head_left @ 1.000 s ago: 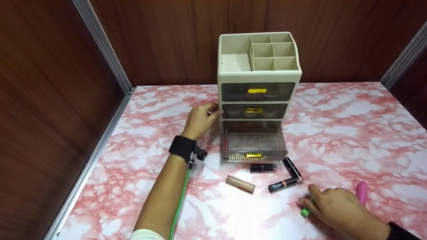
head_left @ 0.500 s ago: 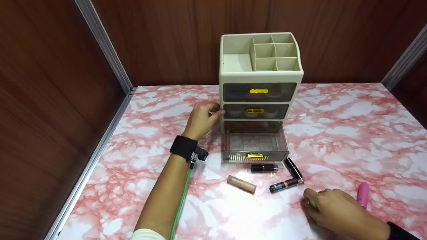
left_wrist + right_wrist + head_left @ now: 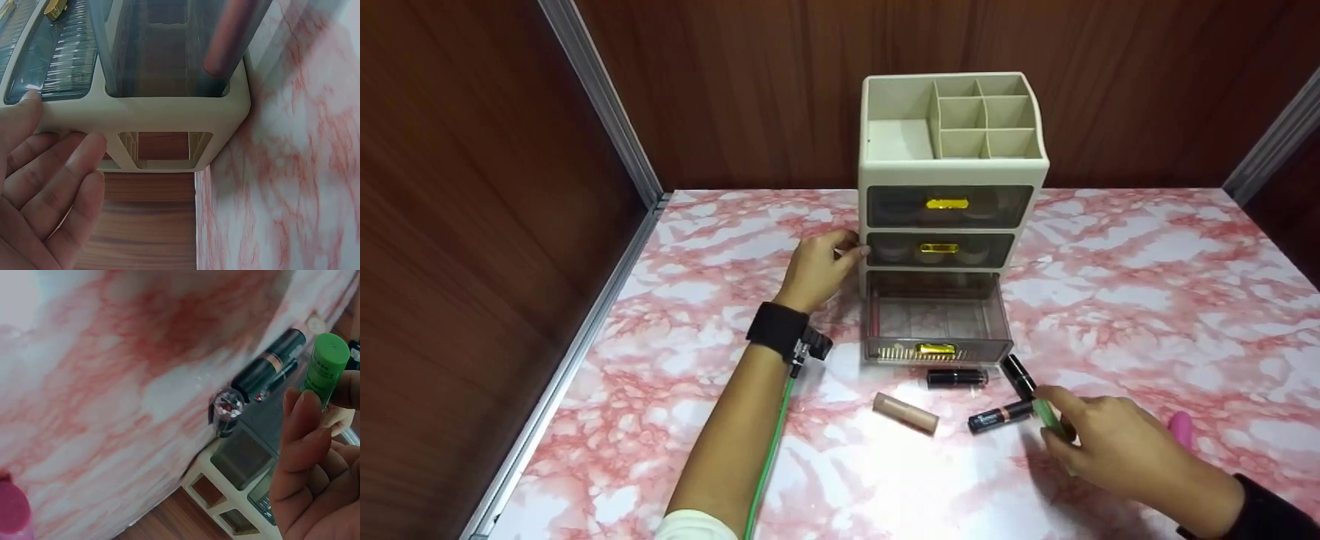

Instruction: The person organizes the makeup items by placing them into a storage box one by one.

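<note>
A cream makeup organizer [image 3: 952, 172] stands on the table with its lowest clear drawer [image 3: 937, 319] pulled out. My left hand [image 3: 819, 266] grips the left front edge of its frame, the thumb by the middle drawer and the fingers at the side. In the right wrist view, my right hand [image 3: 315, 461] pinches a small green lip balm tube [image 3: 328, 360] between thumb and fingers. Beneath it in the head view lie black lipsticks [image 3: 997, 416], close to the drawer's front right corner. A pink tube [image 3: 1182, 430] lies to the right, partly hidden by my right hand.
A beige tube [image 3: 906, 413] and another black lipstick [image 3: 956, 377] lie before the open drawer. Inside the drawer, a reddish stick [image 3: 228, 39] lies along one side. Wooden panels [image 3: 750, 97] border the table [image 3: 720, 232] at the back and left.
My right hand has picked up the green lip balm tube and moved it forward toward the black lipsticks. My left hand has stayed at the organizer's edge.
</note>
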{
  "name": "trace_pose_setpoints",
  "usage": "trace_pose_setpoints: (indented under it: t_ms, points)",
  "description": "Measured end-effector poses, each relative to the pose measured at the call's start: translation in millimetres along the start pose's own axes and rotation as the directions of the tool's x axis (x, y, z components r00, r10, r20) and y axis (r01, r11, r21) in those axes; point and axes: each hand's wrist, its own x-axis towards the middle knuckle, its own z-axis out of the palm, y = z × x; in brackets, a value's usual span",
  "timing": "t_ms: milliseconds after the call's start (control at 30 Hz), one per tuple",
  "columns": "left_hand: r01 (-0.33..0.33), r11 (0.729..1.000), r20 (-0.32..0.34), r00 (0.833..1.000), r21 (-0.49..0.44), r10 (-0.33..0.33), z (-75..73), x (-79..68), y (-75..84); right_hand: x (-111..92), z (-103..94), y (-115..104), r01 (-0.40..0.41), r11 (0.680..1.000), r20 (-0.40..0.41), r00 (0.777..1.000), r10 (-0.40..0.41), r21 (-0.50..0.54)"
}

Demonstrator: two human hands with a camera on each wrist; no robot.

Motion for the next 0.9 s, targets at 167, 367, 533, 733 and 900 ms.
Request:
trace_pose_setpoints:
  t_ms: [167,367,533,733,900]
  points:
    - [-0.006,1.0,-0.009,1.0,0.006,0.006,0.4,2.1,0.9,3.4,-3.1,-0.3,-0.011,0.999,0.005,1.0,0.011,0.035]
    - [-0.013,1.0,-0.004,1.0,0.004,0.013,0.4,4.4,2.4,7.5,-5.2,-2.1,0.007,0.999,-0.007,1.0,-0.006,0.051]
    - [0.016,1.0,-0.004,1.0,0.0,-0.016,-1.5,2.0,2.4,14.4,-4.6,-5.3,0.0,0.98,0.027,1.0,-0.005,0.198]
    - [0.032,0.999,-0.001,0.999,0.0,-0.032,-1.5,-1.2,1.4,24.7,-7.2,-6.8,-0.067,0.957,0.081,0.996,0.045,0.282]
    - [0.026,1.0,0.01,1.0,-0.003,-0.026,-0.1,-1.1,1.3,35.3,-12.3,-7.4,-0.079,0.95,0.099,0.994,0.051,0.304]
